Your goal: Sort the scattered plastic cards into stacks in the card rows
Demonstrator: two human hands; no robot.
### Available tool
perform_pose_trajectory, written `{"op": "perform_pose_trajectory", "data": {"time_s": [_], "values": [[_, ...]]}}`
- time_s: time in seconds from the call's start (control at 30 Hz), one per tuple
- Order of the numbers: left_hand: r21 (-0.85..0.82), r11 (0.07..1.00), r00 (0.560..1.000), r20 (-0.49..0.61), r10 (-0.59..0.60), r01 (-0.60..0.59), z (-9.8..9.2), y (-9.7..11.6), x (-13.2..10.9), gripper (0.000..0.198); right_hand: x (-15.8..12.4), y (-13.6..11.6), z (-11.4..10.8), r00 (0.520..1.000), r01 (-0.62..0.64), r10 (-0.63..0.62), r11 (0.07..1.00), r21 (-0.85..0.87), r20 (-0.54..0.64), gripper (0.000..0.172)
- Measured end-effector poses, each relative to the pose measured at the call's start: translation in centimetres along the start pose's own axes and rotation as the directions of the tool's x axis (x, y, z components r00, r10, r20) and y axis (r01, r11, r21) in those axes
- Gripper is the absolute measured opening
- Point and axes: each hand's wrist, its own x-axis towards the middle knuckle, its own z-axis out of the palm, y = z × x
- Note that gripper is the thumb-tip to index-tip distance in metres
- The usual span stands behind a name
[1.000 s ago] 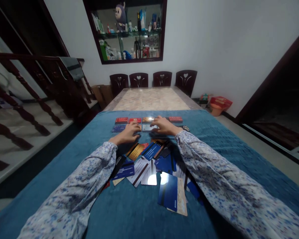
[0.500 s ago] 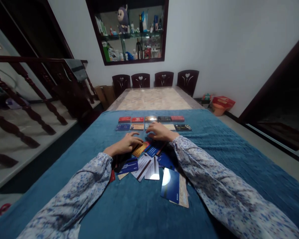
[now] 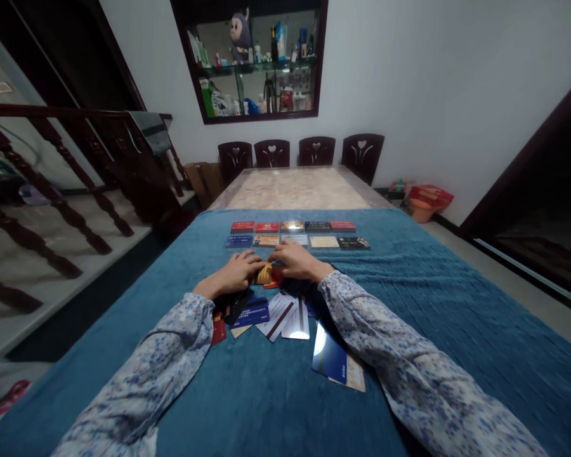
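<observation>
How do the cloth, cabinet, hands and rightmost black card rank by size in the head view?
1. Cloth
2. Cabinet
3. Left hand and right hand: too alike to rank
4. Rightmost black card

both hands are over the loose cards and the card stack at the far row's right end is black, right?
The colour is wrong: the head view shows the rectangular card stack at the far row's right end as red. The left hand and right hand are over the loose multicoloured cards.
</observation>
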Motion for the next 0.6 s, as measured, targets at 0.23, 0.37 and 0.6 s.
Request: {"op": "perform_pose_trajectory", "data": {"time_s": [0.23, 0.37, 0.6], "values": [[-0.029, 1.000, 0.998, -0.068, -0.007, 0.005, 0.4, -0.2, 0.0, 0.065, 0.2, -2.1, 0.1, 0.996, -0.064, 0.068, 0.995, -0.072, 0.049, 0.030], [-0.002, 0.999, 0.995, -0.090, -0.039, 0.039, 0.2, 0.1, -0.2, 0.049, 0.0, -2.6, -0.1, 0.992, -0.084, 0.090, 0.994, -0.071, 0.083, 0.034], [0.044, 0.995, 0.994, -0.071, -0.084, 0.087, -0.6, 0.5, -0.8, 0.027, -0.3, -3.4, -0.3, 0.987, -0.103, 0.112, 0.991, -0.082, 0.114, 0.042]]}}
